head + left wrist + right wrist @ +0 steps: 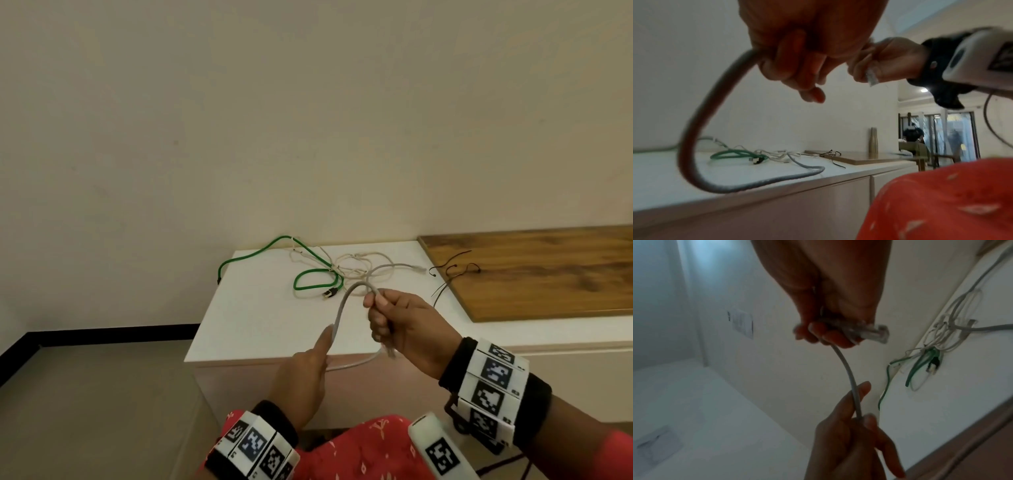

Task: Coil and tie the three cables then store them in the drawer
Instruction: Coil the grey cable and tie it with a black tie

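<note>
A grey cable (343,303) arcs in the air between my two hands above the white cabinet top (260,318). My right hand (387,320) grips its end, with the clear plug (873,332) sticking out below my curled fingers. My left hand (317,356) holds the same grey cable (694,126) lower down, fingers wrapped round it and the forefinger lying along it. The rest of the grey cable trails back onto the top. A green cable (308,274) and a thin white cable (352,262) lie tangled together near the wall.
Several black ties (452,270) lie at the edge of a wooden board (541,274) on the right. Cabinet fronts (818,203) sit below the top. A red patterned garment (370,452) covers my lap. Bare floor lies to the left.
</note>
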`<control>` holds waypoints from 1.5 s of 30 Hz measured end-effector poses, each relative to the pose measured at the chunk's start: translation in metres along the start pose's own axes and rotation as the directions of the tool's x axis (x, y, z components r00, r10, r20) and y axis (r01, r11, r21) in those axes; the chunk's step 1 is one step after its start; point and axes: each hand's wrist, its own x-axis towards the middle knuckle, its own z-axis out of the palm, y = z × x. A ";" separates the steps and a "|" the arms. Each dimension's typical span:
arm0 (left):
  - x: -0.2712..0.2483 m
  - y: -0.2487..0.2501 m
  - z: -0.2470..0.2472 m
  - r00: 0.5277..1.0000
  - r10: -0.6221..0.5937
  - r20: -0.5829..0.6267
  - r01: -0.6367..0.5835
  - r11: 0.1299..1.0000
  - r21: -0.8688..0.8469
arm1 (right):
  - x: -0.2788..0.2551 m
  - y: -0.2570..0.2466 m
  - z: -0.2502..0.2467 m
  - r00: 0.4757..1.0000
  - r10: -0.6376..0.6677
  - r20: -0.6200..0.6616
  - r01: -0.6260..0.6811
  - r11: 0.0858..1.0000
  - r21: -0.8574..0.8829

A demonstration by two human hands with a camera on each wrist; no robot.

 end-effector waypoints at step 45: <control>-0.014 0.016 -0.035 0.937 0.116 -0.328 -0.244 0.891 -0.383 | 0.005 0.025 0.012 0.928 0.180 0.327 0.068 0.780 -0.622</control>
